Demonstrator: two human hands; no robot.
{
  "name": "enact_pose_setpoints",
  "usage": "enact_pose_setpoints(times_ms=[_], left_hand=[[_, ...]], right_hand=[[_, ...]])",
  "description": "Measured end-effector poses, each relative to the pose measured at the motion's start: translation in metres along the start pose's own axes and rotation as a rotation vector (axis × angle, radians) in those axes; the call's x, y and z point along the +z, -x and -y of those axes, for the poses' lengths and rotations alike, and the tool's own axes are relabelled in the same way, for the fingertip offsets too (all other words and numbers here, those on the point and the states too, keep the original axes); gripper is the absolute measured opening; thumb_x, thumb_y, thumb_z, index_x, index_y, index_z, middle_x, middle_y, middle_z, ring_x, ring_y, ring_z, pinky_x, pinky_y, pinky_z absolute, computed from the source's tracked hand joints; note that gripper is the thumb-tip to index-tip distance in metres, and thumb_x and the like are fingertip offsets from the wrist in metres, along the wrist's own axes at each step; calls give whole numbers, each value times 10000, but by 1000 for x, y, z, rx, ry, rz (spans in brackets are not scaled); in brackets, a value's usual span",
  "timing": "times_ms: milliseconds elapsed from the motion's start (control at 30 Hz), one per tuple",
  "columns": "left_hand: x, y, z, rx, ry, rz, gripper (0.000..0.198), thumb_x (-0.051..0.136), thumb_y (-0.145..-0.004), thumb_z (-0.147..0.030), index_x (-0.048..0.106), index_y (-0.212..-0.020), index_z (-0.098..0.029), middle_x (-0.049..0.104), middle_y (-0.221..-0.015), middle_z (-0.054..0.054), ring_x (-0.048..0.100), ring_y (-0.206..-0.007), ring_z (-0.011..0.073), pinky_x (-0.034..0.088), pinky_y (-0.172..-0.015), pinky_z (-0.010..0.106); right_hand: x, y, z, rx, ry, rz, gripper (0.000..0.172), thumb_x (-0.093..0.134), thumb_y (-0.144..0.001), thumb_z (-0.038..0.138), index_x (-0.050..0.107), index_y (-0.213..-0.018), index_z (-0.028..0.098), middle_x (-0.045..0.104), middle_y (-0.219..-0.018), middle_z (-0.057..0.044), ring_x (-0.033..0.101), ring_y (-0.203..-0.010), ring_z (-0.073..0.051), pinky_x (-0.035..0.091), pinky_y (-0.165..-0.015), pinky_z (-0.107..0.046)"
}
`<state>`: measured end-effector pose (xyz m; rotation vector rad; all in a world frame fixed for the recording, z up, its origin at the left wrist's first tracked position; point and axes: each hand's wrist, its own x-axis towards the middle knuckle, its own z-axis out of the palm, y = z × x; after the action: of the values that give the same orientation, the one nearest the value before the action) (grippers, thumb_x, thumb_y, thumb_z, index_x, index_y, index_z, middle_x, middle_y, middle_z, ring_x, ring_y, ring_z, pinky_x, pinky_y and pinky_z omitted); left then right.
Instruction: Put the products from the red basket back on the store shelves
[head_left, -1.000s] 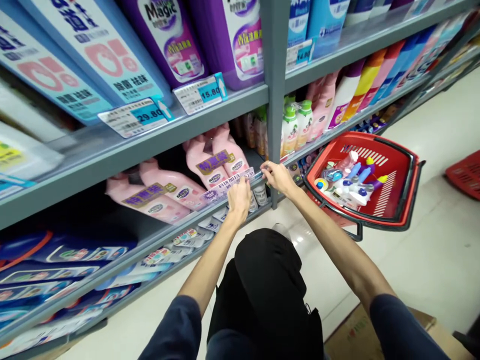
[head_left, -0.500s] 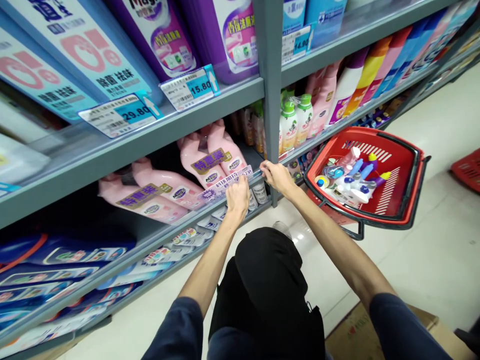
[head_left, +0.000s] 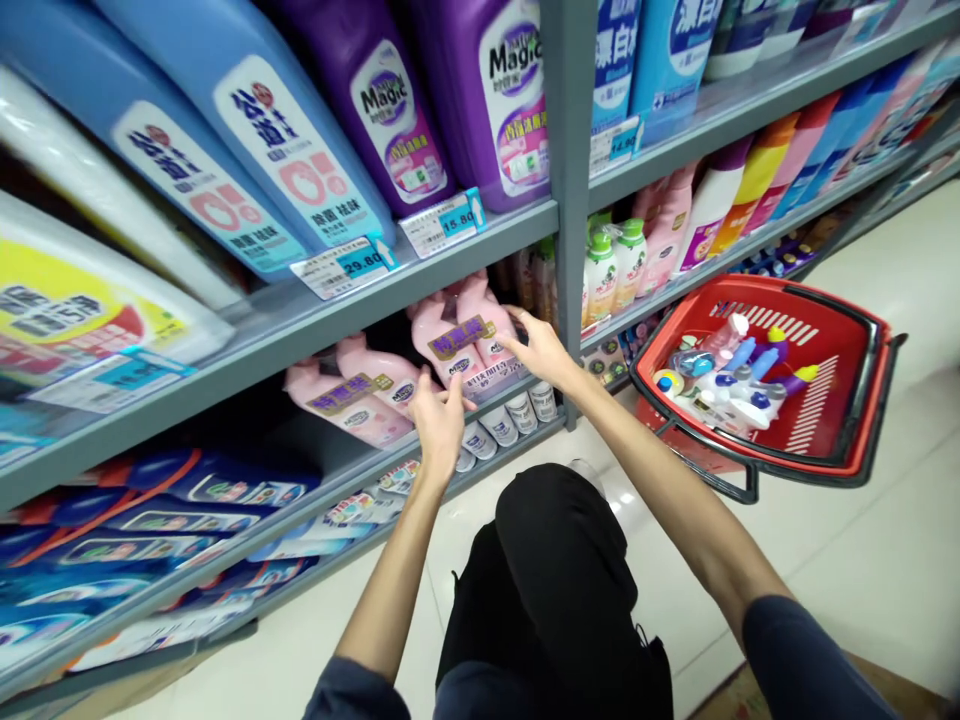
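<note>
Two pink bottles (head_left: 459, 335) lean at the front of the shelf (head_left: 300, 450). The right hand (head_left: 541, 347) touches them with fingers spread open, and the left hand (head_left: 439, 425) hovers just below, open and empty. Tilted as they are, a grip around the neck looks steadier than a push; a red basket (head_left: 840, 350) stands nearby.

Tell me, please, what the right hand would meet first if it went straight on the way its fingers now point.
Most likely the pink bottles with the gold label: the open fingers of the right hand point at them from close by, though depth is unclear.
</note>
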<state>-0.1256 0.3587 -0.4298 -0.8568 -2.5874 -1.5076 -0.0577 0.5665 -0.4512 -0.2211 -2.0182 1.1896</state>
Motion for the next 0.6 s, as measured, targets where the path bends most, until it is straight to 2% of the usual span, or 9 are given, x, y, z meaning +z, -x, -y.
enact_pose_setpoints(times_ms=[133, 267, 367, 433, 467, 533, 600], left_hand=[[3, -16, 7, -43, -9, -3, 636, 576, -951, -501, 588, -1380, -32, 681, -548, 38, 596, -437, 185, 468, -500, 256], [-4, -22, 4, -61, -21, 69, 645, 612, -926, -482, 583, -1384, -29, 683, -560, 44, 523, -347, 166, 395, -381, 242], [-17, -5, -6, -61, -26, 85, 689, 649, -897, -481, 544, -1422, -47, 710, -628, 48, 514, -339, 157, 355, -333, 234], [-29, 21, -6, -76, 50, 17, 711, 649, -889, -547, 537, -1445, -120, 693, -630, 13, 475, -336, 134, 341, -326, 224], [-35, 39, 0, -92, 90, 10, 661, 635, -892, -575, 590, -1404, -159, 654, -587, -12, 465, -347, 125, 361, -346, 219], [-47, 81, 21, -186, 113, 22, 599, 642, -861, -618, 698, -1243, -161, 592, -528, -27, 463, -375, 118, 404, -399, 223], [-56, 129, 54, -381, 105, 124, 680, 599, -837, -680, 690, -1235, -136, 571, -503, -27, 453, -377, 128, 385, -397, 233]], right_hand=[[3, -6, -9, 75, -152, 44, 656, 720, -884, 483, 550, -1437, 174, 638, -1406, -115, 604, -1308, -275, 490, -1132, -452], [7, -4, -5, 74, -125, 49, 690, 710, -889, 510, 529, -1461, 169, 623, -1425, -132, 610, -1302, -283, 504, -1115, -453], [-3, 24, 5, -24, 42, 5, 668, 638, -952, 490, 458, -1517, 184, 544, -1512, -132, 575, -1342, -272, 445, -1170, -436], [-28, 62, 7, 4, 253, -32, 562, 536, -1017, 469, 450, -1513, 220, 528, -1529, -100, 578, -1333, -234, 430, -1175, -386], [-46, 86, 7, 92, 401, -43, 497, 467, -1049, 461, 468, -1491, 234, 541, -1516, -85, 582, -1321, -213, 432, -1163, -361], [-91, 141, 6, 386, 765, -44, 455, 346, -1088, 450, 513, -1435, 207, 560, -1488, -101, 555, -1342, -207, 412, -1159, -351], [-138, 192, 3, 605, 954, -28, 503, 404, -1073, 450, 556, -1368, 73, 591, -1412, -230, 545, -1342, -310, 390, -1153, -450]])
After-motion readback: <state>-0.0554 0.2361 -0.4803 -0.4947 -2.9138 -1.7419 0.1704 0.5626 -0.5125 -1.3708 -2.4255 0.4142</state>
